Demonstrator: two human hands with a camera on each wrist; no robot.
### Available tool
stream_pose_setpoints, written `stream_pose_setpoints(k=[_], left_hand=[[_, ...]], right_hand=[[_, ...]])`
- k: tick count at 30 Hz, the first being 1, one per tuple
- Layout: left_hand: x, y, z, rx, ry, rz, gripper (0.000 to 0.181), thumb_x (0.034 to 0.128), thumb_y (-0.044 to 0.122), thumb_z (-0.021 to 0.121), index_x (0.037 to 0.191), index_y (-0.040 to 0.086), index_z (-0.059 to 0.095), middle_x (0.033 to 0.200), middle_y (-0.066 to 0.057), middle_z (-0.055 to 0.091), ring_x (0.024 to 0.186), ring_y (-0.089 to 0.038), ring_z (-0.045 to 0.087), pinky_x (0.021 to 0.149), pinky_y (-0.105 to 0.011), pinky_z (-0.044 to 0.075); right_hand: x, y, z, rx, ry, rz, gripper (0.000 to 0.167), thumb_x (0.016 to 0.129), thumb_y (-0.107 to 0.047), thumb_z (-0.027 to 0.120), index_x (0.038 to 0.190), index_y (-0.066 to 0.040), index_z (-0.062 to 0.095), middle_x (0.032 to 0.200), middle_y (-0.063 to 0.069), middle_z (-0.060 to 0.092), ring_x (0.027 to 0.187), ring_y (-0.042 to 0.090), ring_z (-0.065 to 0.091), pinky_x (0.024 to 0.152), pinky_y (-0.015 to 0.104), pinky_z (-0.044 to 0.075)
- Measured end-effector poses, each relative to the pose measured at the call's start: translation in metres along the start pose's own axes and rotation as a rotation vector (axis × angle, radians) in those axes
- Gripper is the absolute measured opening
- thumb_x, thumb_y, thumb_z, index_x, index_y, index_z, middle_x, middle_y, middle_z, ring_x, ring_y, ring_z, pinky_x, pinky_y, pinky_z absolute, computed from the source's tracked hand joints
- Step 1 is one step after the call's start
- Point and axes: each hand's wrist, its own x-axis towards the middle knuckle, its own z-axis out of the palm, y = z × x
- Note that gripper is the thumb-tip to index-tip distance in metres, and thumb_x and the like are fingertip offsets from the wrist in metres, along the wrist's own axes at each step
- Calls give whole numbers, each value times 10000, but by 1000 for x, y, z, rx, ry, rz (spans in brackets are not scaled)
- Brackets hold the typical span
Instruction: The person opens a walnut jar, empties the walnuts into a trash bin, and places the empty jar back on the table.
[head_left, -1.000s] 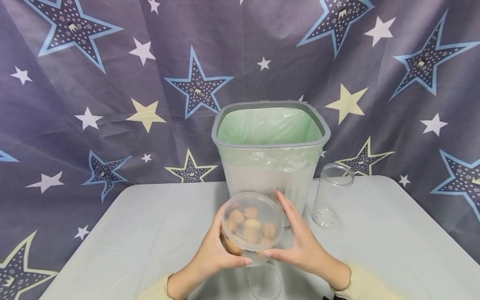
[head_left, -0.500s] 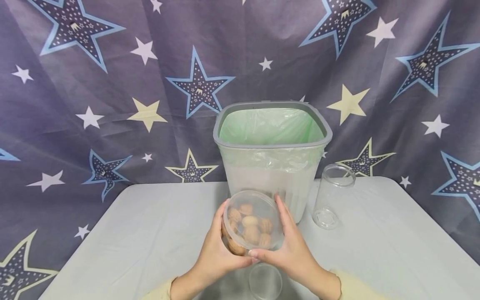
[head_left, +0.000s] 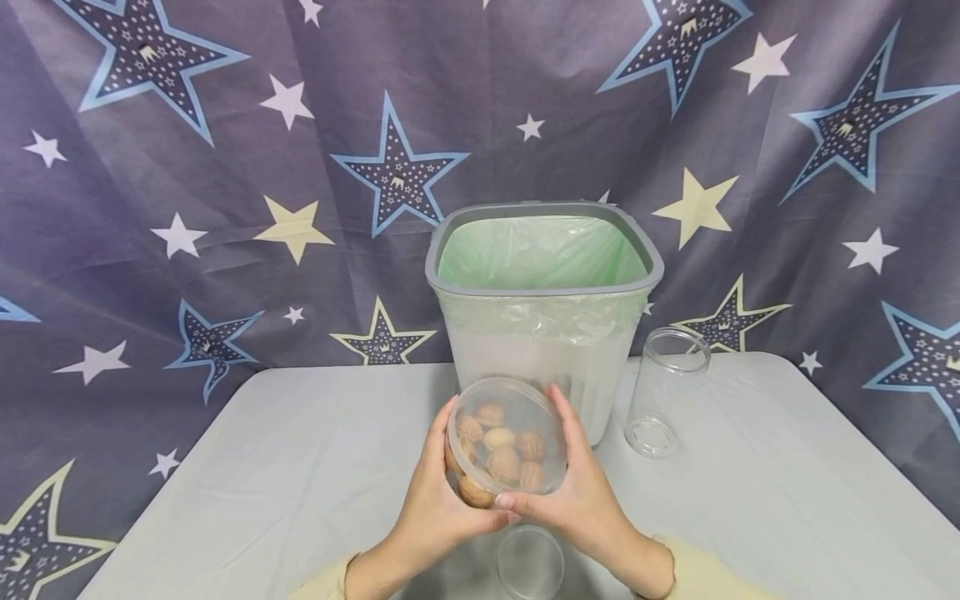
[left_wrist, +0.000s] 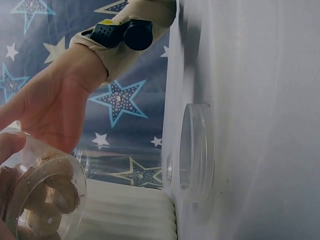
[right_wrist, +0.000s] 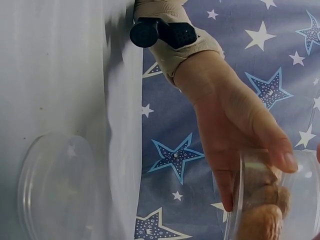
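A clear round plastic jar [head_left: 501,482] of brown walnuts is held above the table, tilted, its frosted round lid [head_left: 536,417] over the top facing the head camera. My left hand [head_left: 431,496] grips its left side, and my right hand [head_left: 588,487] grips the right, with both thumbs near each other at the front. Several walnuts [left_wrist: 45,220] show through the base in the left wrist view. In the right wrist view, walnuts [right_wrist: 260,222] lie against the clear wall. The far fingers of both hands are mostly hidden behind the jar in the head view.
Behind the hands stands a pale trash bin [head_left: 540,333] with a grey rim and green liner. A tall clear jar [head_left: 663,404], lidless, stands right of it. A clear round lid [head_left: 531,564] lies on the grey table [head_left: 300,467] below the hands. A star-patterned curtain [head_left: 315,150] hangs behind.
The right hand has moved left and closed in around the jar. The jar has risen and turned slightly, and the walnuts inside have shifted a little. The bin and tall jar stay put.
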Motion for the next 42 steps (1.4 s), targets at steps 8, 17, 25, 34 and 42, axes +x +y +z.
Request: stream_pose_setpoints(k=[8, 17, 25, 34, 42], left_hand=[[2, -1, -4, -7, -32, 27, 1211, 561, 248, 913, 1497, 269, 145, 1426, -50, 395, 1237, -251, 441, 998, -502, 364], [3, -1, -5, -29, -70, 35, 1189, 550, 204, 913, 1483, 286, 181, 1407, -31, 422, 1212, -246, 466, 1004, -427, 373], [3, -2, -6, -61, -125, 46, 1188, 554, 205, 911, 1487, 261, 178, 1397, -52, 433, 1217, -259, 466, 993, -385, 395], [1, -2, -7, -58, -152, 37, 1218, 527, 205, 922, 1486, 262, 172, 1401, -22, 438, 1243, -242, 451, 1007, -549, 313], [0, -4, -10, -67, -205, 74, 1211, 523, 194, 923, 1485, 258, 191, 1400, -5, 442, 1242, -214, 454, 1042, -419, 322]], right_hand=[[1, 0, -4, 41, -33, -6, 1194, 627, -239, 880, 1519, -125, 94, 1548, 121, 202, 1390, 359, 218, 1065, 616, 203], [2, 3, -10, 38, -84, -47, 1189, 639, -274, 874, 1515, -88, 91, 1541, 116, 233, 1387, 381, 218, 1060, 616, 205], [0, 6, -15, 56, -135, -59, 1177, 655, -280, 865, 1523, -143, 83, 1551, 101, 208, 1399, 352, 204, 1079, 488, 232], [0, 12, -22, 110, -185, -146, 1182, 643, -213, 871, 1522, -127, 86, 1538, 122, 236, 1372, 244, 284, 1040, 147, 278], [2, 20, -27, 169, -266, -255, 1192, 630, -107, 861, 1520, -102, 69, 1532, 188, 213, 1373, 114, 276, 1067, 183, 280]])
